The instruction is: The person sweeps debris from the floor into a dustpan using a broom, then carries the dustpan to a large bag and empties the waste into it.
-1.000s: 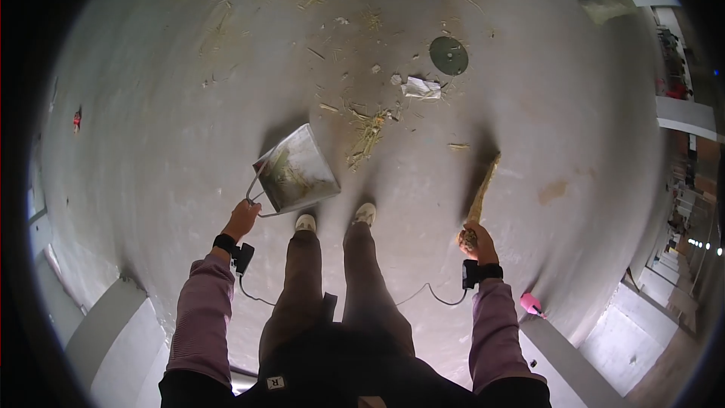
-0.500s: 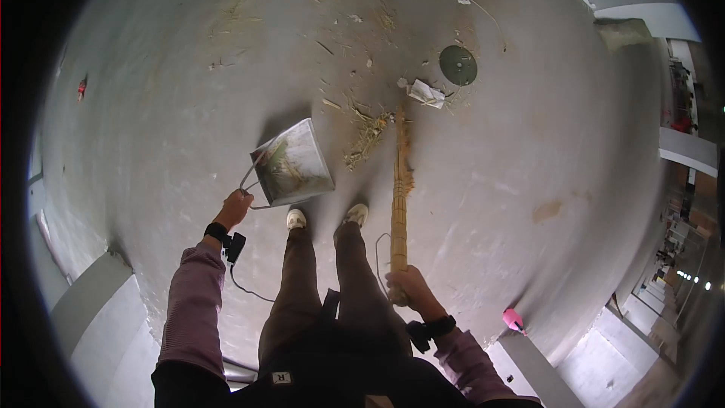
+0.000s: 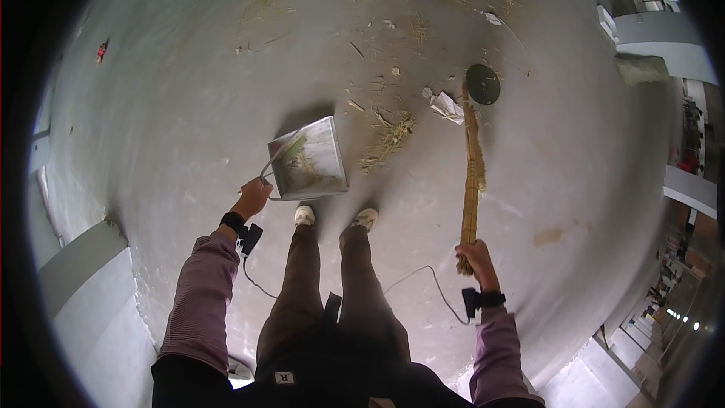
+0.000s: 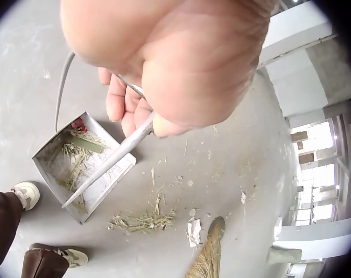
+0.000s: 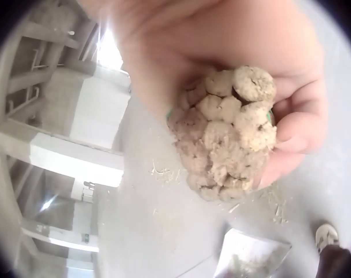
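Head view: broom [image 3: 471, 195] lengthwise forward, tip toward dark disc [image 3: 485, 85].

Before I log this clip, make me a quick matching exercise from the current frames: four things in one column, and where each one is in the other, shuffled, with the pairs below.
Things
1. Grey metal box-shaped dustpan
2. Long tan straw broom
3. White paper-like scrap
4. Small red object

Places
A. On the floor, just left of the broom in the head view
B. Gripped in the right hand
C. On the floor, toward the far left of the head view
D. Its grey handle in the left hand, pale straw inside

Pairs
1-D, 2-B, 3-A, 4-C
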Demonstrator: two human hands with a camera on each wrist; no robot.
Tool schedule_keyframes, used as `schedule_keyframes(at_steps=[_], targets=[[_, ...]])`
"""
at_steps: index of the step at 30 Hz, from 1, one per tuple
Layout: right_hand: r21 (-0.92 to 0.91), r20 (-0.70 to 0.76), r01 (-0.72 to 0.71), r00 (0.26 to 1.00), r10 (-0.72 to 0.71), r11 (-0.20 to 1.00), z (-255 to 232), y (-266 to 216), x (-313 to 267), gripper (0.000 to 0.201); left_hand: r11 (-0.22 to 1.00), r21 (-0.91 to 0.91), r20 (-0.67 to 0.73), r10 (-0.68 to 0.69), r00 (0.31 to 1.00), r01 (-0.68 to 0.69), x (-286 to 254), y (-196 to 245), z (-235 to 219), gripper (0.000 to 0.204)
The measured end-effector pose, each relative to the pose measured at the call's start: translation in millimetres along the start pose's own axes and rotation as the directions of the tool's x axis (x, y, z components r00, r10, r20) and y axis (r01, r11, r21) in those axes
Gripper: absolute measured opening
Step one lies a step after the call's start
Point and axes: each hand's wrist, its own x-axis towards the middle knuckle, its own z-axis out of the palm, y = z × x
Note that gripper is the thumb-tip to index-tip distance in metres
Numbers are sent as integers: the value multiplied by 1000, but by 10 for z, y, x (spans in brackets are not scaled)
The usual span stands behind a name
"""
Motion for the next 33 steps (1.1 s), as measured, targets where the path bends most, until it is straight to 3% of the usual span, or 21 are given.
schedule_keyframes(at_steps=[4, 5, 6, 8, 11, 12, 16, 19, 23, 26, 29, 32, 33], targets=[[-249, 6, -8, 1000, 9, 968, 225, -118, 371, 22, 994, 67, -35, 84, 996, -81, -6, -33, 31, 12], [-325, -4, -8, 1000, 7, 946, 310, -79, 434, 24, 993, -65, 17, -93, 996, 94, 8, 23, 3, 14], [-392, 35, -6, 999, 21, 920, 388, 44, 423, 32, 988, -101, 21, -119, 993, 120, 16, 40, -13, 15], [-497, 6, -34, 999, 42, 867, 558, 271, 308, 44, 968, -178, 29, -174, 984, 176, 36, 39, -12, 18], [-636, 46, -11, 998, 52, 772, 733, 528, -33, 56, 1000, -31, -5, 2, 1000, -2, 21, -22, 40, 24], [-702, 51, 21, 999, 20, 712, 752, 712, -55, 57, 998, -51, 0, -38, 999, 38, 31, -50, 80, 26], [-803, 120, 75, 992, 37, 591, 744, 681, -548, 55, 973, -143, 39, -179, 983, 183, 76, -39, 106, 33], [-804, 119, 52, 990, 75, 593, 633, 635, -765, 52, 969, -142, 45, -200, 979, 204, 88, -33, 140, 36], [-708, 46, 12, 999, 29, 706, 337, 827, -950, 46, 949, -159, 46, -268, 962, 272, 73, 89, 73, 38], [-546, -3, -70, 997, 82, 835, 331, 870, -1268, 45, 976, -52, 105, -203, 973, 209, 99, 12, 140, 36], [-359, -39, -48, 999, 36, 932, 338, 970, -1393, 58, 968, -67, 223, -221, 949, 241, -2, 470, -378, 35], [-178, -54, -55, 997, 46, 982, 370, 1037, -1330, 70, 933, -128, 219, -305, 927, 337, 44, 409, -241, 30], [-117, -59, -59, 997, 52, 991, 412, 978, -1291, 70, 969, -44, 234, -226, 946, 242, 34, 394, -243, 28]])
